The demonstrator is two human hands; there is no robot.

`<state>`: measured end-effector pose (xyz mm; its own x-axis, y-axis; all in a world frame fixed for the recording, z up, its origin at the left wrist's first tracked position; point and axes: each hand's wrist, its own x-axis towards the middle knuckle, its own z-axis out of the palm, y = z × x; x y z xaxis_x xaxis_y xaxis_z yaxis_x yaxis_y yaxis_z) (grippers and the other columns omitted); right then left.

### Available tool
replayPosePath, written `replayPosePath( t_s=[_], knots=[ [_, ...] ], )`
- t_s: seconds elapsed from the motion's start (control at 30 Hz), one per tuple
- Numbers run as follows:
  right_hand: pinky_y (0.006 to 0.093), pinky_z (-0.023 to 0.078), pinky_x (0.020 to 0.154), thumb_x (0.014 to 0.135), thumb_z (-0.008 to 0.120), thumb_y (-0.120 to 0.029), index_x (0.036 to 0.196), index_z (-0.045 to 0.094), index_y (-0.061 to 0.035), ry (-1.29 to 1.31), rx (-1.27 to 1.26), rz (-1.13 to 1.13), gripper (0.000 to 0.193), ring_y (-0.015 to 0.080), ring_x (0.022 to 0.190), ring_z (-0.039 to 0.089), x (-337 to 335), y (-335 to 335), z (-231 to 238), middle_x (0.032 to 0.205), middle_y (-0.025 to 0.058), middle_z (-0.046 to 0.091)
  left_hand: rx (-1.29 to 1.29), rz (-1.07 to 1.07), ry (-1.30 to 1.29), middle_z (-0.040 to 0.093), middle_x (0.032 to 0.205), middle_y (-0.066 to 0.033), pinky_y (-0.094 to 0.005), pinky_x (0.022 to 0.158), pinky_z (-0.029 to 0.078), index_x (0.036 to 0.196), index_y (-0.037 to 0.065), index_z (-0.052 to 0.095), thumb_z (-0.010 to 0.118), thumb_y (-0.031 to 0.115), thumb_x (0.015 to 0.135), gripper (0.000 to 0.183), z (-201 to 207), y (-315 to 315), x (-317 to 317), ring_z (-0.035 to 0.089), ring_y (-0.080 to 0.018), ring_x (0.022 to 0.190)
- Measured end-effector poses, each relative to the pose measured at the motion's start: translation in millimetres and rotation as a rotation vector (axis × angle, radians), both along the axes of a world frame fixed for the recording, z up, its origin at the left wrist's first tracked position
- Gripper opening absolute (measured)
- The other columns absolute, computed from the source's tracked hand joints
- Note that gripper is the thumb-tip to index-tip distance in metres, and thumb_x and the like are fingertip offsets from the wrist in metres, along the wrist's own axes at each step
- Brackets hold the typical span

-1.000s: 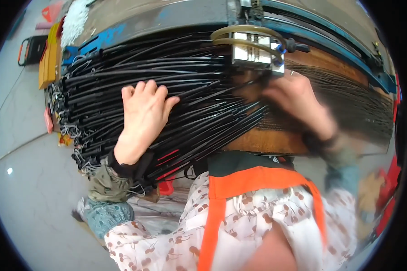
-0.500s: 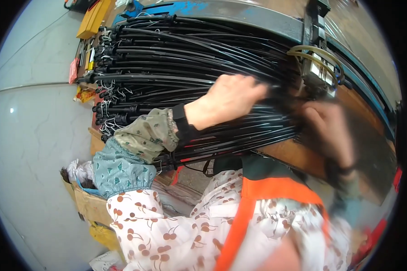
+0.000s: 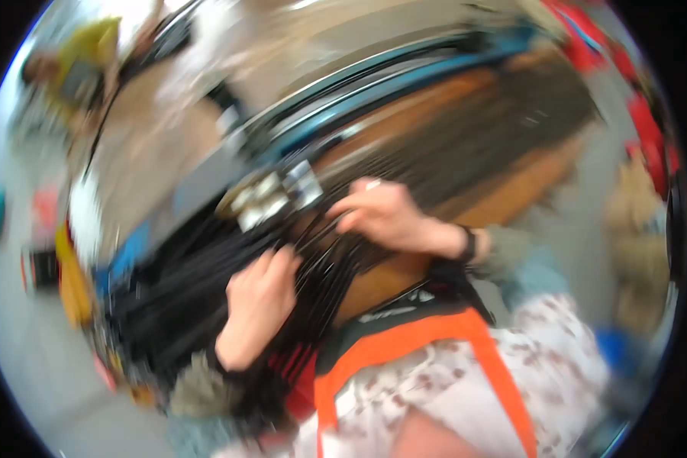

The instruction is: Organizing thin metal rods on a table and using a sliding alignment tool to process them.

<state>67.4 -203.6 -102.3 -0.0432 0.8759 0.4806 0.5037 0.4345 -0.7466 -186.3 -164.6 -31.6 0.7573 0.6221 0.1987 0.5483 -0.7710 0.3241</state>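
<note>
A mass of long black cables [image 3: 183, 282] lies along the bench on the left, smeared by motion. My left hand [image 3: 261, 301] is over the near right part of them, its fingers curled down on the cables. Just right of the cable ends is my right hand [image 3: 382, 216], its thumb and fingers drawn together and reaching left; what they grip, if anything, is too blurred to make out. Close beyond both hands stands a small metal fixture [image 3: 263, 198] with pale, shiny blocks.
A blue rail [image 3: 343, 107] runs along the bench behind a dark, ribbed bundle [image 3: 466, 145] on the brown wooden top [image 3: 511, 187]. At the far left a person in a yellow top [image 3: 88, 53] is at the worktable. Red items [image 3: 645, 126] stand at the right.
The view has swung to the right, bringing in more of the bench and the other person. My right hand has come closer to the cable ends; my left hand stays over the cables.
</note>
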Motion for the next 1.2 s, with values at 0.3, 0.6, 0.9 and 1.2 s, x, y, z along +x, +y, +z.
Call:
replayPosePath(
  t_s=[0.3, 0.6, 0.9, 1.2],
  knots=[
    [0.0337, 0.049, 0.061, 0.085, 0.073, -0.027, 0.119, 0.062, -0.0001, -0.512, 0.61, 0.01, 0.045, 0.0209, 0.079, 0.058, 25, 13, 28, 0.079, 0.0025, 0.055, 0.028, -0.08, 0.195, 0.059, 0.076, -0.0158, -0.0451, 0.053, 0.046, 0.104, 0.002, 0.062, 0.062, 0.008, 0.092, 0.014, 53, 10, 33, 0.059, -0.0372, 0.062],
    [0.0348, 0.056, 0.059, 0.086, 0.076, -0.03, 0.125, 0.064, -0.0106, -0.264, 0.197, -0.518, 0.046, 0.0274, 0.072, 0.071, 163, 50, 3, 0.089, 0.012, 0.071, 0.399, -0.179, 0.135, 0.051, 0.074, -0.0104, -0.0417, 0.058, 0.046, 0.13, 0.01, 0.063, 0.062, 0.0, 0.085, 0.046, 119, 118, 57, 0.056, -0.0278, 0.068],
    [0.039, 0.055, 0.068, 0.083, 0.075, -0.018, 0.113, 0.068, -0.0131, -0.244, 0.27, -0.599, 0.031, 0.0297, 0.084, 0.069, 180, 55, 29, 0.097, 0.0122, 0.07, 0.507, -0.439, 0.191, 0.055, 0.084, -0.0059, -0.0332, 0.071, 0.048, 0.142, 0.004, 0.049, 0.059, 0.003, 0.082, 0.061, 77, 142, 117, 0.056, -0.0244, 0.08],
    [0.0401, 0.051, 0.055, 0.084, 0.072, -0.015, 0.13, 0.057, -0.0106, -0.404, 0.315, -0.48, 0.048, 0.0304, 0.062, 0.062, 119, 55, 40, 0.072, 0.0105, 0.061, 0.454, -0.315, 0.168, 0.057, 0.082, -0.0078, -0.0379, 0.066, 0.05, 0.114, 0.003, 0.058, 0.059, 0.002, 0.08, 0.034, 82, 131, 98, 0.06, -0.0257, 0.081]
  ],
)
